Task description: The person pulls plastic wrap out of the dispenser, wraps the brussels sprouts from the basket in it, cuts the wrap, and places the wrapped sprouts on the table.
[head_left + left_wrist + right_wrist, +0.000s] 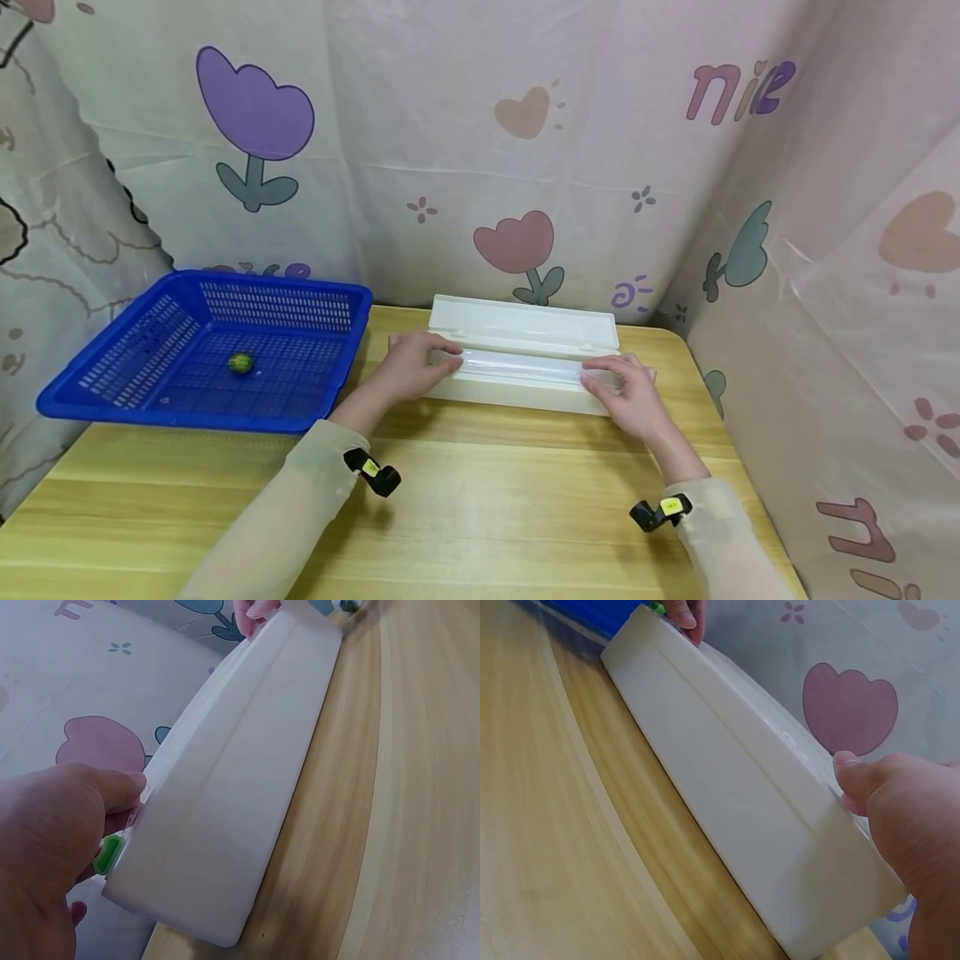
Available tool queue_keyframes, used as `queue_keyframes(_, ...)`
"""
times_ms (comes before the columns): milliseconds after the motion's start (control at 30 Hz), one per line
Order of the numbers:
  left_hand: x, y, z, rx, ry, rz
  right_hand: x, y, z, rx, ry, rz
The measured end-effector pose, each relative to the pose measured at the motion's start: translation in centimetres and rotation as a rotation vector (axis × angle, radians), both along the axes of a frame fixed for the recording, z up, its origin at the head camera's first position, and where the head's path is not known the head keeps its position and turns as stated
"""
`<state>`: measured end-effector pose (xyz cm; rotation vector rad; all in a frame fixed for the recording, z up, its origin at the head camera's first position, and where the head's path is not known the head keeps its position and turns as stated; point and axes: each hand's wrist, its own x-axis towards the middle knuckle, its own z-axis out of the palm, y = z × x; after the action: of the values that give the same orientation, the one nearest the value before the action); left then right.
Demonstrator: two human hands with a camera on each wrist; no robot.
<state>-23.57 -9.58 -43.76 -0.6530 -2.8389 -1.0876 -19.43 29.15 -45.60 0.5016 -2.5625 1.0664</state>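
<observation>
A long white cling film dispenser box [517,398] lies on the table with its lid [525,323] raised at the back. Clear cling film [521,367] stretches along the top of the box. My left hand [411,364] pinches the film near the left end with thumb and fingers. Near the right end, my right hand [628,392] pinches it the same way. Beneath the left fingers a small green piece [109,855] shows at the box's end. Some of the fingertips behind the box are hidden in both wrist views.
On the left of the wooden table [480,508] stands a blue plastic basket [330,408] with a small round green-yellow fruit or vegetable [241,362] inside. A printed curtain [420,125] hangs close behind the box and along both sides.
</observation>
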Motion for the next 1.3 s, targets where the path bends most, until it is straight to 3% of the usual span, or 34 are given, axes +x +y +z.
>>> queue_keyframes(467,0.0,0.5,1.0,-0.168,0.01,-0.001,-0.4,-0.2,0.0,0.004,0.025,0.001)
queue_keyframes(833,-0.2,1.1,1.4,-0.269,0.07,-0.01,-0.7,-0.3,0.4,0.038,-0.01,-0.008)
queue_keyframes(1100,-0.7,1.0,1.1,-0.3,0.122,-0.019,-1.3,-0.1,0.5,0.014,-0.092,-0.062)
queue_keyframes(1300,-1.0,0.8,0.7,-0.242,0.159,0.004,-1.7,0.0,0.3,0.045,-0.021,-0.086)
